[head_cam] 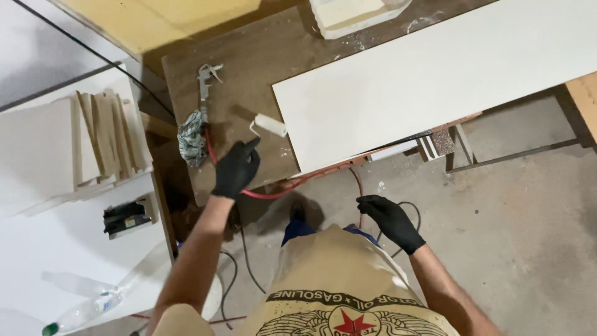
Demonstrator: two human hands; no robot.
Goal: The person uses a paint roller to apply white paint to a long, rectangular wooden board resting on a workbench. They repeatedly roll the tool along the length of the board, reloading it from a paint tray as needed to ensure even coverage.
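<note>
My left hand [236,169], in a black glove, grips the handle of a small white paint roller [269,124] held over the brown worktop [249,62], just left of a long white panel [423,81]. My right hand [392,221], also in a black glove, hangs free above the concrete floor with curled fingers and nothing in it. An air blow gun [206,78] on a red hose [273,191] lies on the worktop beside a crumpled rag [191,140], close to my left hand.
At the left, a white table [62,242] carries stacked wooden strips [106,140], a black tool [127,216] and a plastic bottle [84,311]. Cables [239,261] trail on the concrete floor [516,218]. A white block [354,12] sits at the worktop's far end.
</note>
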